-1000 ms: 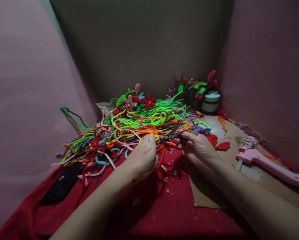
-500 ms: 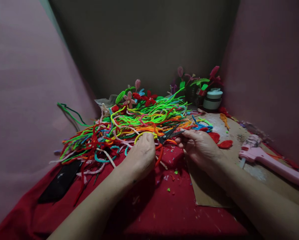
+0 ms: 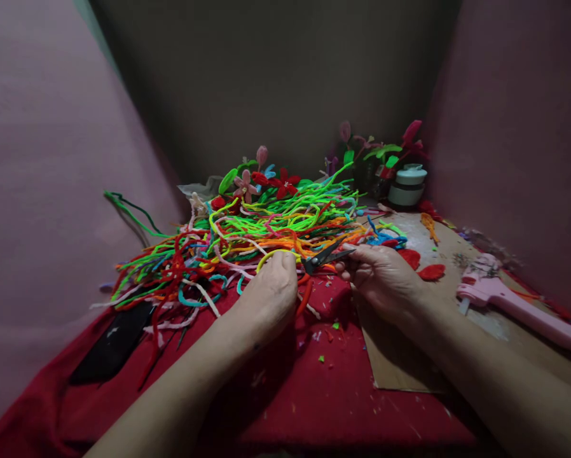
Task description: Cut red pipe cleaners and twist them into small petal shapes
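Note:
Dark-bladed scissors (image 3: 316, 262) lie between my two hands, blades apart and pointing right. My left hand (image 3: 273, 286) is closed at their handle end, which its fingers mostly hide. A yellow curved piece (image 3: 269, 257) shows above its knuckles, and a red-orange strip (image 3: 305, 298) hangs beside its fingers. My right hand (image 3: 378, 270) is closed in a pinch by the blade tips; what its fingers hold is too small to make out. Behind both hands spreads a heap of coloured pipe cleaners (image 3: 276, 222), green, orange, red, white and blue.
A black phone-like slab (image 3: 111, 346) lies at left on the red cloth (image 3: 314, 407). At right, a pink glue gun (image 3: 519, 302) and red petal shapes (image 3: 431, 273) rest on a brown board (image 3: 395, 362). Fuzzy flowers (image 3: 285, 183) and a lidded jar (image 3: 407, 186) stand behind.
The view has shifted slightly. Both hands and the scissors keep nearly the same position, with the blades still apart.

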`<action>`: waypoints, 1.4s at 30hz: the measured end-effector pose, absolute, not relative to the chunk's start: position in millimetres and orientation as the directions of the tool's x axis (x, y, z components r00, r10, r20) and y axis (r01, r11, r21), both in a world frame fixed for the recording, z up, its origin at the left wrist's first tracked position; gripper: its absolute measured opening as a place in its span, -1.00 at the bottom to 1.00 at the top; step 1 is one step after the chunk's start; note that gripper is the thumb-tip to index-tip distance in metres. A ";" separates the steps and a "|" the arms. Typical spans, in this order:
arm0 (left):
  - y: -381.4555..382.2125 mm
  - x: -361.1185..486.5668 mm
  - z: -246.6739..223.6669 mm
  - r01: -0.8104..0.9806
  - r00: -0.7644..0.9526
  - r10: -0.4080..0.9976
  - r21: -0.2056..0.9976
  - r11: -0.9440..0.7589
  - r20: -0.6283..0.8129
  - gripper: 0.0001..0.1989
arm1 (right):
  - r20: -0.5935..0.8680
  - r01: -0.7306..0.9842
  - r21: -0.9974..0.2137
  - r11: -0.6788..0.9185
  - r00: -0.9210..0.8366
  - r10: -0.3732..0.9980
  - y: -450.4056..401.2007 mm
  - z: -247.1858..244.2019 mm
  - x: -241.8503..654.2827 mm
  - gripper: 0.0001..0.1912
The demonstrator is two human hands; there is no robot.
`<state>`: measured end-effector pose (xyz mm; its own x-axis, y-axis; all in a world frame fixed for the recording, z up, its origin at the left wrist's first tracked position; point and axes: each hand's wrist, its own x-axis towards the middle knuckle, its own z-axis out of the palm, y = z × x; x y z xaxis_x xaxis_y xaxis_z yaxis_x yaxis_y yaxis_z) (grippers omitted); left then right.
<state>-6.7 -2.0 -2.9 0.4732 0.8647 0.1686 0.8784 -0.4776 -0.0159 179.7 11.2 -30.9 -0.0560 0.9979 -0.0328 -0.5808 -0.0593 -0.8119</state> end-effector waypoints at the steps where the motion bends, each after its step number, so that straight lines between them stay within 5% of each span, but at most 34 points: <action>1: -2.0 -6.7 -3.1 0.880 0.470 0.865 -0.023 -0.474 0.175 -0.90 | -0.034 -0.582 -0.811 -0.062 -0.058 0.998 11.2 -30.7 180.1 -0.94; 24: -1.2 -5.6 -4.1 0.877 0.478 0.865 -0.020 -0.481 0.154 -0.77 | -0.214 -0.620 -0.771 -0.143 0.041 0.976 7.4 -13.5 177.5 -0.88; 31: 0.3 -10.0 -6.2 0.847 0.477 0.847 0.132 -0.514 0.235 -0.91 | -0.154 -0.591 -0.798 -0.115 0.017 0.988 4.8 -11.7 179.6 -0.95; 42: -1.6 -8.3 -7.7 0.845 0.498 0.846 0.112 -0.522 0.188 -0.89 | -0.035 -0.559 -0.827 -0.053 -0.044 0.998 7.9 -20.9 181.0 -0.96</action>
